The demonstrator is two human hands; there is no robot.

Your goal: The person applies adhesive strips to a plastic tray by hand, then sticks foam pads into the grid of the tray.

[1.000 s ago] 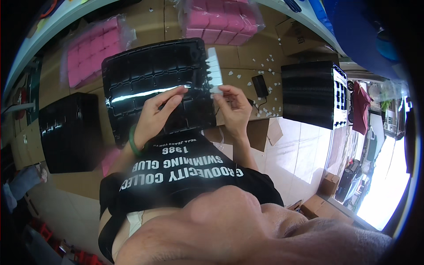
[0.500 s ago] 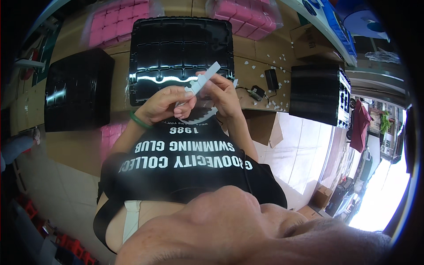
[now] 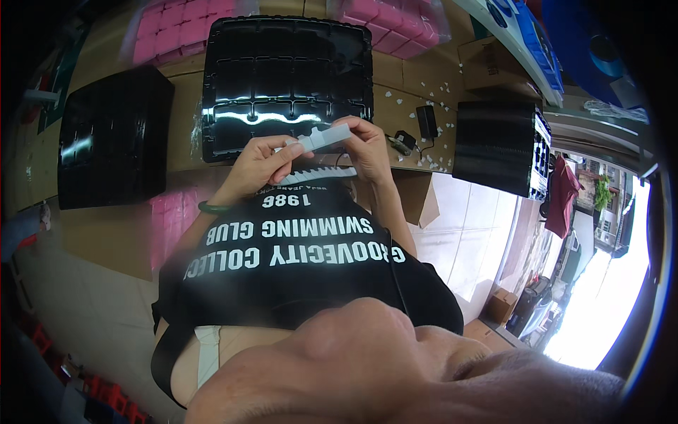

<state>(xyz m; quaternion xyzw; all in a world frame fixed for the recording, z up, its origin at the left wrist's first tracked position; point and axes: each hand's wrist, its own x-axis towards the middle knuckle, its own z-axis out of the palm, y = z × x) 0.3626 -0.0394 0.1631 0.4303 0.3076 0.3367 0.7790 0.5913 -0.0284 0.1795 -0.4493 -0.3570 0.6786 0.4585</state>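
Observation:
In front of my chest I hold a white notched strip (image 3: 332, 136), thin like card, tilted with its right end a little higher. My left hand (image 3: 256, 167) is closed on its left end, thumb on top. At the other end my right hand (image 3: 369, 150) pinches the strip between thumb and fingers. A white toothed length (image 3: 321, 174) hangs just below the hands; whether it is joined to the strip is hidden behind the fingers. Just beyond my hands, a glossy black moulded plastic tray (image 3: 288, 74) with rows of compartments lies on the cardboard-covered table.
Black tray stacks stand at left (image 3: 116, 141) and right (image 3: 498, 148). Pink blocks in clear wrap lie at far left (image 3: 173, 32) and far right (image 3: 395, 25). White scraps (image 3: 441, 106) are scattered near a black power adapter (image 3: 426, 122). An open carton (image 3: 417, 198) sits below the table edge.
The strip has turned from steeply slanted to nearly level. My right hand has moved to its right end, and the toothed length below has straightened.

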